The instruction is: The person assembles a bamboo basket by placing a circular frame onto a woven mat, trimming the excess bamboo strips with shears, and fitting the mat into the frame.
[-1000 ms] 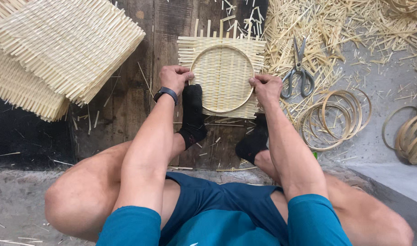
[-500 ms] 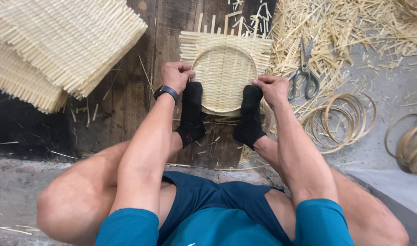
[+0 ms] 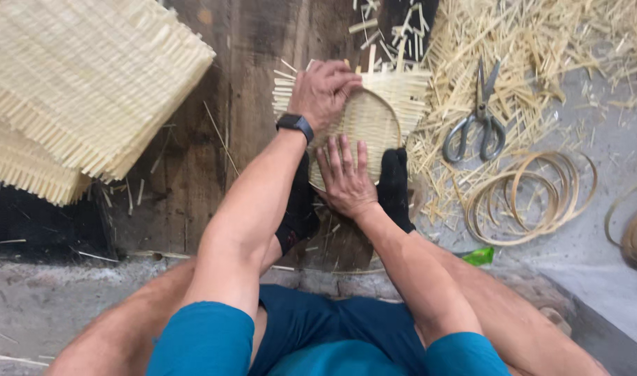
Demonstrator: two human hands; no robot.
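A small square woven bamboo mat (image 3: 402,90) with a round bamboo hoop (image 3: 374,122) on it lies on the dark wooden board (image 3: 242,104). My two black-socked feet (image 3: 394,184) press on its near edge. My left hand (image 3: 324,90), with a black watch on the wrist, curls over the far left rim of the hoop and grips it. My right hand (image 3: 343,177) lies flat with fingers spread on the near part of the weave inside the hoop.
A stack of large woven mats (image 3: 75,90) lies at the upper left. Grey scissors (image 3: 477,115) rest on loose bamboo trimmings (image 3: 541,49) at the right. Several loose bamboo rings (image 3: 531,195) lie on the grey floor, with more rings (image 3: 635,230) at the far right edge. A green object (image 3: 480,256) peeks out by my right leg.
Both hands left the sides of the hoop. The left moved up to its far rim, the right came flat onto the weave. The view shifted closer and rightward.
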